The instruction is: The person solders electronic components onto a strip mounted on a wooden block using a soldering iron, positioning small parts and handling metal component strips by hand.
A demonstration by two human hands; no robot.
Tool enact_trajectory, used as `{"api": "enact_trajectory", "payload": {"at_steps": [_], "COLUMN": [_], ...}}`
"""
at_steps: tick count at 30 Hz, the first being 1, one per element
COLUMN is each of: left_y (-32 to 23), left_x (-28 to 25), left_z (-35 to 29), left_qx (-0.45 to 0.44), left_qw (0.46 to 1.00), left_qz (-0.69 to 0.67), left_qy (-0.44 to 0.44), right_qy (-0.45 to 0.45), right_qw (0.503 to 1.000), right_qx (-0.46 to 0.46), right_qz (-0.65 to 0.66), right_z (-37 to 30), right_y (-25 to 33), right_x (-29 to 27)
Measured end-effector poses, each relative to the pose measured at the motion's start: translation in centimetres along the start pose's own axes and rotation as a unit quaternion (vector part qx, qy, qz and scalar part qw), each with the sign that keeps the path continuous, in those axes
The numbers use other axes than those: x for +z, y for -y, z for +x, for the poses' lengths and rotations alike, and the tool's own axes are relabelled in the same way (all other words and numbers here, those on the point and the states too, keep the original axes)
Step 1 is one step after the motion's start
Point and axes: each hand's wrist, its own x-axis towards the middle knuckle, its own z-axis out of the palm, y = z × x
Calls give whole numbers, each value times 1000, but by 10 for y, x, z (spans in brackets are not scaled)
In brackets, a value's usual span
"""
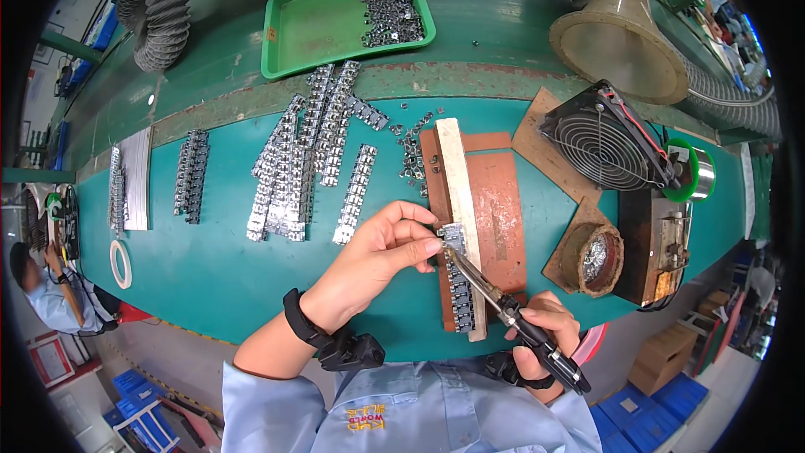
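Note:
My right hand (549, 327) grips the black handle of a soldering iron (486, 289), whose tip points up and left onto a strip of small circuit boards (461, 298). The strip lies along a pale wooden bar (459, 193) on a reddish-brown board (500, 231). At the strip's upper end my left hand (390, 243) is closed, thumb and forefinger pinched right beside the iron's tip. What sits between those fingertips is too small to make out. Small loose metal parts (412, 155) are scattered just beyond, some on the reddish-brown board.
Left of my hands lie piled board strips (293, 168). A green tray (281, 33) holding many small parts stands at the back. On the right are a fan (599, 138), a solder spool (703, 172), a round tin (594, 260) and a fume extraction hood (620, 42).

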Motion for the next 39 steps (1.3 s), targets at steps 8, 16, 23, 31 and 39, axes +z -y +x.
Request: {"api": "enact_trajectory", "payload": {"at_steps": [8, 16, 23, 31, 39], "left_y": [0, 2, 1, -2, -16], "left_x": [-1, -2, 0, 2, -11], "left_z": [0, 1, 0, -5, -2], "left_qx": [-3, 2, 6, 13, 311], "left_qw": [1000, 1000, 1000, 1000, 742], "left_qz": [8, 8, 0, 17, 541], "left_qy": [-3, 0, 4, -4, -245], "right_qy": [19, 11, -70, -94, -132], "right_qw": [1000, 1000, 998, 994, 986], "right_qx": [2, 4, 7, 56, 96], "right_qz": [-14, -16, 0, 17, 41], "right_z": [0, -5, -15, -19, -15], "right_y": [0, -2, -7, -3, 4], "right_x": [-1, -1, 0, 1, 5]}}
